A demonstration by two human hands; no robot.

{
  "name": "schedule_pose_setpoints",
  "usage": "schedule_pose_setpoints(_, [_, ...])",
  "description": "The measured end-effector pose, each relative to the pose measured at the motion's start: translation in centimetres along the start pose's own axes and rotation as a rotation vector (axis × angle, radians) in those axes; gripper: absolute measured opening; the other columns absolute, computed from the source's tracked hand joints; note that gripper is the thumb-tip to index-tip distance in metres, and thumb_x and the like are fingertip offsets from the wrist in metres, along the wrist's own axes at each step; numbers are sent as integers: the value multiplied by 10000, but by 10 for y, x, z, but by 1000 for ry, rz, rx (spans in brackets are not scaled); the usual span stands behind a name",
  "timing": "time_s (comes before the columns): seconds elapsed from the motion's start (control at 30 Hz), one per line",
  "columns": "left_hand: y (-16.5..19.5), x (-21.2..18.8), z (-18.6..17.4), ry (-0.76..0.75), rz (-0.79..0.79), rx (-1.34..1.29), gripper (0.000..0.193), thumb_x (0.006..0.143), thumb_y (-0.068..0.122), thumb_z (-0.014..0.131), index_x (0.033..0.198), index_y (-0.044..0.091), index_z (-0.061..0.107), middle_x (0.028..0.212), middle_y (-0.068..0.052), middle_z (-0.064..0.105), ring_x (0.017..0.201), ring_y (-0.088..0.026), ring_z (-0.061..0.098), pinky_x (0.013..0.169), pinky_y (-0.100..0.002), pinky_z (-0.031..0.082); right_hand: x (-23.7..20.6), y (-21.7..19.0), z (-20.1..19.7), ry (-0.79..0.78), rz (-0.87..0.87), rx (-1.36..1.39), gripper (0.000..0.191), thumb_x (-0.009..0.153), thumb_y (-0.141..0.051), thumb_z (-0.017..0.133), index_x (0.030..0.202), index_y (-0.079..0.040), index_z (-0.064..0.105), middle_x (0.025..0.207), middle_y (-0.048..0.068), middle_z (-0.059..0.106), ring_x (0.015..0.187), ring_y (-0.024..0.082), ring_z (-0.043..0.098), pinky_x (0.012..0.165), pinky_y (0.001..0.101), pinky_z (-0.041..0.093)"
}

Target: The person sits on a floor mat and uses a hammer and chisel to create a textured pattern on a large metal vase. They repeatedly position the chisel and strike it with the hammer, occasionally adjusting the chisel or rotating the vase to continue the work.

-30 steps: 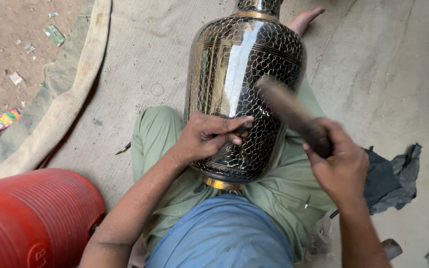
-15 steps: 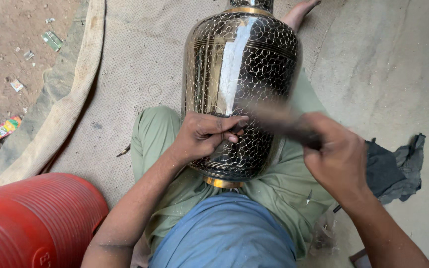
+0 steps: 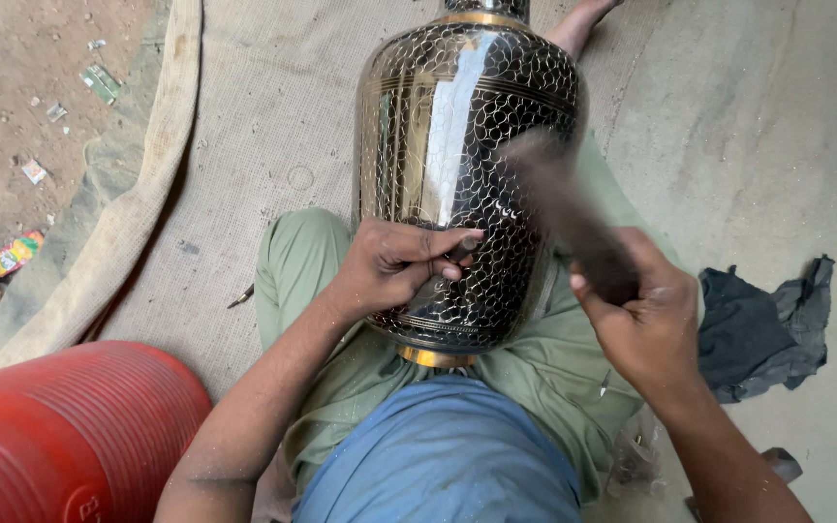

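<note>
Left hand (image 3: 394, 266) fingers pinch a small chisel (image 3: 449, 260) against the black metal vase (image 3: 457, 145); right hand (image 3: 643, 315) fingers wrap a blurred wooden mallet (image 3: 564, 208) just right of them.

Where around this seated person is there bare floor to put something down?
Bare mat lies left of the vase, up to the rolled edge. Bare floor lies right of the vase, above the dark cloth. It is crowded at the lap, around both hands, and by the red drum.
</note>
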State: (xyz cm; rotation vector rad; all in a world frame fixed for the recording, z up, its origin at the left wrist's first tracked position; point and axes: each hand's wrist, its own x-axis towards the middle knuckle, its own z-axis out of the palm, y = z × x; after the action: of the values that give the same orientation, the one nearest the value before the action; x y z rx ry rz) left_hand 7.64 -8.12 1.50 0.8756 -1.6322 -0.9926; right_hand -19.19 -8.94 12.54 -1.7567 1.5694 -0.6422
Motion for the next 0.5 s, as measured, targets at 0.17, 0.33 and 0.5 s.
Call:
schedule_pose_setpoints(0.17, [2,2,-2,-24,17,24,422,859,-84,716,1243,91,728,975,-64,798,865,-134,803,830,-252,628,-3,-1,2,80,-104,-172,262,829,-38,759,1061,-134,686,878,4,739,788,142,670,753,343,494])
schedule_pose_setpoints(0.33, [5,3,-3,-11,64,50,433,845,-84,730,1247,77,722,998,-90,792,879,-149,796,832,-251,621,-4,-4,5,187,-324,-420,352,744,4,736,1075,-107,697,931,31,756,853,169,699,741,344,492])
schedule_pose_setpoints(0.5, [6,4,-4,-17,64,40,463,850,-125,672,1263,79,713,1018,-88,795,887,-143,803,847,-255,634,-7,-2,3,168,-352,-606,448,716,54,729,1132,-112,734,927,48,765,866,200,710,758,381,470])
